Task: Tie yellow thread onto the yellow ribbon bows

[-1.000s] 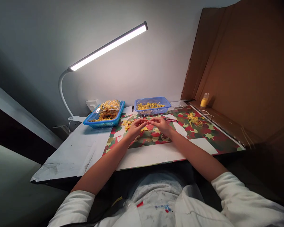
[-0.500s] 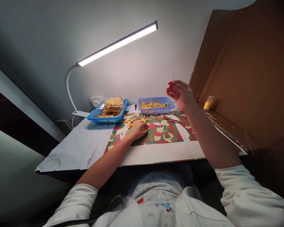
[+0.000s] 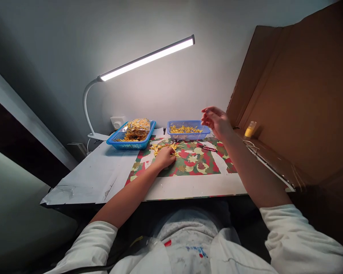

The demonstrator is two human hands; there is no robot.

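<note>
My left hand (image 3: 165, 157) rests on the camouflage-patterned sheet, its fingers closed in a pinch at a small yellow piece, mostly hidden by the hand. Several flat yellow ribbon-like pieces (image 3: 154, 149) lie just beyond it, with thin yellow stems (image 3: 175, 145) spreading out to the right. Raised above the table's right side, my right hand (image 3: 215, 120) has its fingertips together on a thin thread, only faintly visible. Below and left of that hand lie red-handled snips (image 3: 207, 147) on the patterned sheet (image 3: 193, 167).
At the back stand a blue basket (image 3: 125, 145) with yellow pieces and a clear bag, and a lilac-blue basket (image 3: 188, 135) of yellow pieces. A lit lamp (image 3: 148, 59) arches above. Right are a yellow-filled bottle (image 3: 250, 130) and a cardboard wall (image 3: 297, 91).
My right hand has come down slightly in view; the thin upright line above its fingers no longer shows. My left hand stays by the yellow pieces. The camera view has shifted a little.
</note>
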